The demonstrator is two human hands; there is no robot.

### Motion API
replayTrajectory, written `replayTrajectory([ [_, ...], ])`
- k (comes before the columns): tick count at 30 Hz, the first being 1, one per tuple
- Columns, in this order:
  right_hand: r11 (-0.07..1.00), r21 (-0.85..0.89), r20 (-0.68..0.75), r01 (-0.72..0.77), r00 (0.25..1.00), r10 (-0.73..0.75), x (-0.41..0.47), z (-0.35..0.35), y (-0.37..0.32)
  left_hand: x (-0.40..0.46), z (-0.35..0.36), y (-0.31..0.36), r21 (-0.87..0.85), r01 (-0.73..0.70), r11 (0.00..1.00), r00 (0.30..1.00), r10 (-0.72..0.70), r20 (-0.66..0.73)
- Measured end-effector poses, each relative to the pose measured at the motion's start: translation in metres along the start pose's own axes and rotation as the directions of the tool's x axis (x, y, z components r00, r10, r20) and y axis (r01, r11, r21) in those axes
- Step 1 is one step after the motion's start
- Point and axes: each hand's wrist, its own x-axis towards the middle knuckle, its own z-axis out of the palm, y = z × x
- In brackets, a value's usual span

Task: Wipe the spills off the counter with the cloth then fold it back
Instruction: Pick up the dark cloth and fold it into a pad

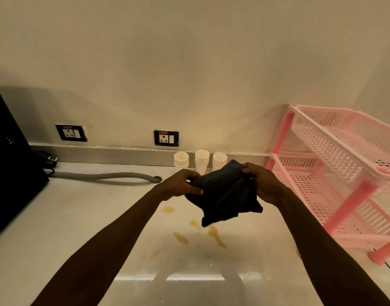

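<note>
A dark cloth (225, 195) hangs in the air above the pale counter (79, 217), bunched and partly folded. My left hand (180, 183) grips its left edge and my right hand (263, 184) grips its upper right corner. Below the cloth, several yellowish spills (180, 237) lie on the counter, one near my left wrist (167, 209) and a longer streak under the cloth's lower edge (216, 236). The cloth does not touch the counter.
A pink plastic rack (335, 173) stands at the right. Three stacks of white paper cups (202, 161) sit by the back wall. A grey hose (101, 175) runs to a black appliance (10, 155) at the left. Two wall sockets (166, 138) are above the backsplash.
</note>
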Motion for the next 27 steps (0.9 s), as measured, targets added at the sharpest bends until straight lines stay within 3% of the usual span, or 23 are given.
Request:
replayTrajectory([
  [4, 0.982, -0.155, -0.116, -0.111, 0.989, 0.094, 0.000, 0.000, 0.017, -0.003, -0.006, 0.002, 0.033, 0.000, 0.999, 0.999, 0.002, -0.052],
  [9, 0.997, 0.071, -0.099, -0.038, 0.994, 0.045, -0.003, 0.014, 0.021, -0.009, 0.020, -0.008, 0.210, -0.106, 0.972, 0.980, 0.138, -0.145],
  [11, 0.998, 0.062, -0.099, -0.003, 0.995, 0.009, -0.001, 0.018, 0.015, -0.009, 0.035, -0.018, 0.157, -0.172, 0.972, 0.967, 0.197, -0.161],
  [16, 0.999, 0.031, -0.085, 0.036, 0.996, -0.034, 0.002, 0.018, 0.005, -0.009, 0.057, -0.033, -0.017, -0.156, 0.988, 0.975, 0.152, -0.163],
  [22, 0.992, 0.108, 0.039, 0.064, 0.997, -0.068, 0.004, 0.011, 0.001, 0.000, 0.058, -0.031, 0.030, -0.080, 0.996, 0.989, 0.083, -0.122],
  [27, 0.992, 0.113, 0.024, 0.052, 0.998, -0.055, 0.009, -0.006, 0.006, 0.006, 0.041, -0.024, 0.082, -0.049, 0.995, 0.999, 0.050, -0.016],
])
